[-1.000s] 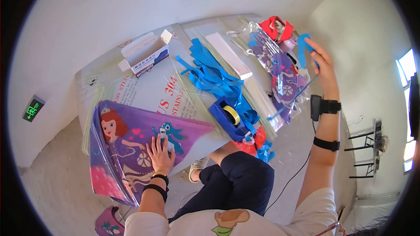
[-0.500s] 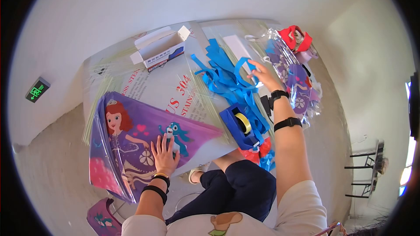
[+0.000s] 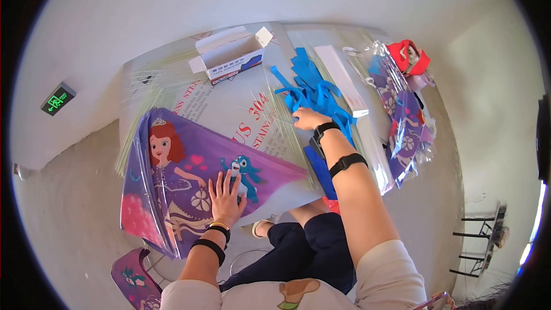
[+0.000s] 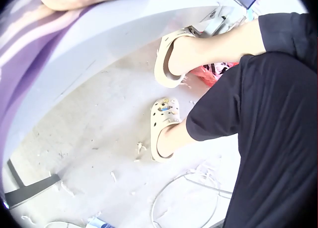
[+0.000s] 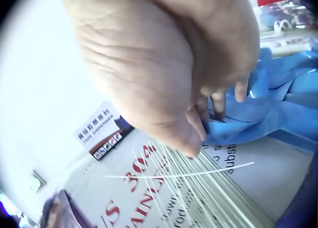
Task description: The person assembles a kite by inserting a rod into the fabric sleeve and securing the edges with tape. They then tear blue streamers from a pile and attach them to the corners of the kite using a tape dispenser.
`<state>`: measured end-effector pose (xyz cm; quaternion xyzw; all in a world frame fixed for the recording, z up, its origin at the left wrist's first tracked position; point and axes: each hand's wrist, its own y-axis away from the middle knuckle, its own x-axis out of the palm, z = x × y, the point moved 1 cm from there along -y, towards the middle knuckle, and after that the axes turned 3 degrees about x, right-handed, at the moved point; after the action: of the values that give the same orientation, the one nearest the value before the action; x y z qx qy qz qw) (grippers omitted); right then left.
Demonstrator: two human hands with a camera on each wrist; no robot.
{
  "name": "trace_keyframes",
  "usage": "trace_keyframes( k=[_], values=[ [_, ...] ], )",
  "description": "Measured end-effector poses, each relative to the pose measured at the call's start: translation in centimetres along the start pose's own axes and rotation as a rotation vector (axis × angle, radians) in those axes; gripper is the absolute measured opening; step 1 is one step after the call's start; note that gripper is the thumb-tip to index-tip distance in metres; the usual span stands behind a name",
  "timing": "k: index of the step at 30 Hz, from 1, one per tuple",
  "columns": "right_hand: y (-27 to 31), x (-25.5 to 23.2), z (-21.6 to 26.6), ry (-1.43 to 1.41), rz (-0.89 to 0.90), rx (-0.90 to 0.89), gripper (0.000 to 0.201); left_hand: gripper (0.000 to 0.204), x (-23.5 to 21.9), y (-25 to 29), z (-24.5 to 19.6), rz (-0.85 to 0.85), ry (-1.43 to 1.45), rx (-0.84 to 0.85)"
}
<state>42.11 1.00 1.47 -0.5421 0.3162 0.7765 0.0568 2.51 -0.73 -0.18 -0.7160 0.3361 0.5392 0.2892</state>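
The table (image 3: 287, 198), the largest thing, bears a stack of purple printed sheets (image 3: 175, 186) at the person's left, its pointed end towards the middle. To the right of the stack, past a bundle of thin pale rods (image 3: 293, 146), lies a tangled heap of blue strips (image 3: 317, 89). Beyond the heap are a long white box (image 3: 340, 77) and clear-wrapped purple pieces (image 3: 402, 120). An open carton (image 3: 235, 64) stands at the far side, and a blue tape dispenser (image 3: 321, 167) is partly hidden by the right forearm.

The left hand (image 3: 227, 200) lies flat on the stack, fingers spread over the printed blue animal. The right hand (image 3: 310, 119) is at the near edge of the heap, its fingers bent down among the strips and its thumb above the rods; whether it pinches a strip cannot be told.

In the left wrist view, cream clogs (image 4: 165, 123) rest on the floor.
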Motion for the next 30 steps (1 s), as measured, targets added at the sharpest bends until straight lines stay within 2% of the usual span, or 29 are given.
trace_keyframes(
  k=[2,3,4,6,8,10,11,16,18,19,20,22,23,24,26,28,29,30],
  values=[
    [-2.4,0.1,-2.3,-0.177,-0.092,-0.149,0.040,0.064,0.1,0.1,0.0,0.002,0.004,0.009],
    [-1.8,-1.8,-2.3,-0.341,-0.152,-0.218,0.039,0.065,-0.2,0.1,-0.1,0.013,0.013,0.001],
    [-0.4,-4.4,-1.7,-0.415,-0.175,-0.218,0.035,0.065,-0.2,0.1,-0.2,0.015,0.022,0.003],
    [0.2,-6.0,-2.7,-0.598,-0.259,-0.140,0.033,0.065,-0.1,0.1,-0.1,0.009,0.004,-0.006],
    [0.4,-6.3,-3.6,-0.591,-0.279,-0.143,0.034,0.065,0.0,0.1,-0.2,0.009,0.015,0.002],
    [0.7,-5.9,-3.3,-0.462,-0.221,-0.105,0.035,0.064,-0.1,0.1,-0.1,0.015,0.010,-0.003],
    [0.7,-5.5,-3.0,-0.461,-0.137,-0.028,0.041,0.064,0.0,0.1,0.0,0.014,0.009,-0.007],
    [-1.9,-2.8,-0.2,-0.270,-0.121,-0.046,0.059,0.063,0.1,0.1,0.2,0.013,0.022,-0.001],
    [-3.3,-1.7,0.6,-0.340,-0.114,0.090,0.066,0.064,0.1,0.0,0.3,0.018,0.007,-0.008],
    [-3.7,-1.2,1.2,-0.296,-0.219,0.088,0.057,0.064,0.0,0.0,0.3,0.029,0.009,-0.006],
    [-4.4,-1.2,1.4,-0.298,-0.218,0.082,0.057,0.064,0.0,0.0,0.3,0.039,0.012,-0.001],
    [-5.6,-0.9,1.2,-0.210,-0.001,0.186,0.046,0.065,0.0,0.0,0.4,0.032,0.015,-0.003],
    [-5.6,-0.5,0.9,-0.206,-0.128,0.162,0.036,0.065,-0.1,0.0,0.5,0.030,0.021,-0.001],
    [-5.6,-1.0,0.7,-0.204,-0.127,0.163,0.036,0.066,-0.1,0.0,0.4,0.028,0.028,0.002],
    [-4.8,-3.6,0.5,-0.399,-0.163,-0.005,0.032,0.065,-0.1,0.0,0.4,0.027,0.028,0.002],
    [-2.0,-7.9,0.8,-0.767,-0.179,0.002,0.023,0.065,-0.1,0.0,0.4,0.020,0.031,0.007],
    [-1.3,-9.7,0.5,-0.871,-0.306,-0.068,0.021,0.065,-0.1,0.1,0.4,0.016,0.035,0.003],
    [1.1,-12.8,0.8,-0.991,-0.223,-0.160,0.019,0.064,-0.1,0.1,0.4,0.011,0.039,-0.001]
  ],
)
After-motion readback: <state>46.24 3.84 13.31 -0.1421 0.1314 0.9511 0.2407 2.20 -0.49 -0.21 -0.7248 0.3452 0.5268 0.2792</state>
